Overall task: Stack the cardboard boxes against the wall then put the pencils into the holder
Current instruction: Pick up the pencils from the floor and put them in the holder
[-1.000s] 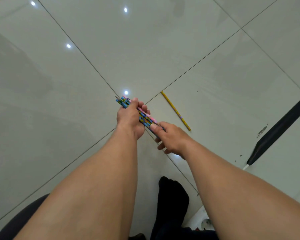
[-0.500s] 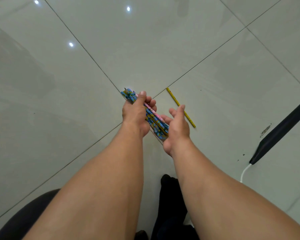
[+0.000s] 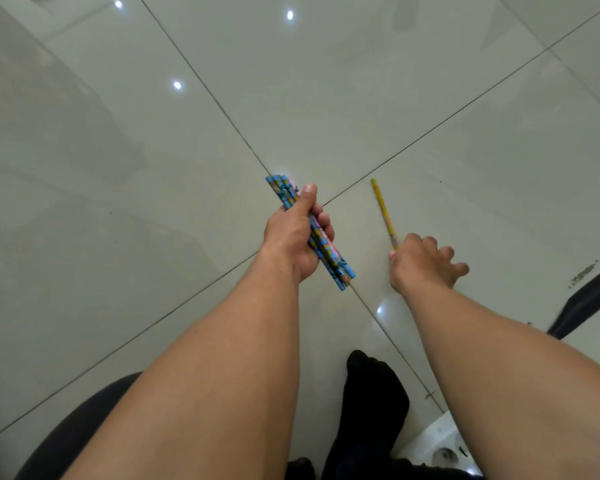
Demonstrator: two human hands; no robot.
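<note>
We see the left hand (image 3: 297, 233) wrapped round a bundle of pencils (image 3: 338, 266). The thumb is laid along the top and the fingers are curled beneath. The blue and pink shafts stick out past the fist at both ends and are clear of the floor (image 3: 153, 237).

To the right of that fist, and well apart from it, the right hand (image 3: 425, 265) reaches low toward a lone yellow pencil (image 3: 382, 211). The pencil lies flat on the tile and runs forward, away from the knuckles. Its near end meets the hand at the thumb side. The outer fingers are spread and loosely bent, holding nothing. We cannot tell whether thumb and forefinger have closed on the pencil's tip.

Behind the hands, between the forearms, stands a foot (image 3: 374, 393) in a dark sock.

We judge the pencil-gathering nearly done. Most are collected in the left fist, and the yellow one is the only loose pencil we can see. Neither the holder nor the cardboard boxes are in view, so we cannot say how the stacking stands. The last pencil is yet to be lifted, and the whole lot must then be carried to the holder and dropped in.
</note>
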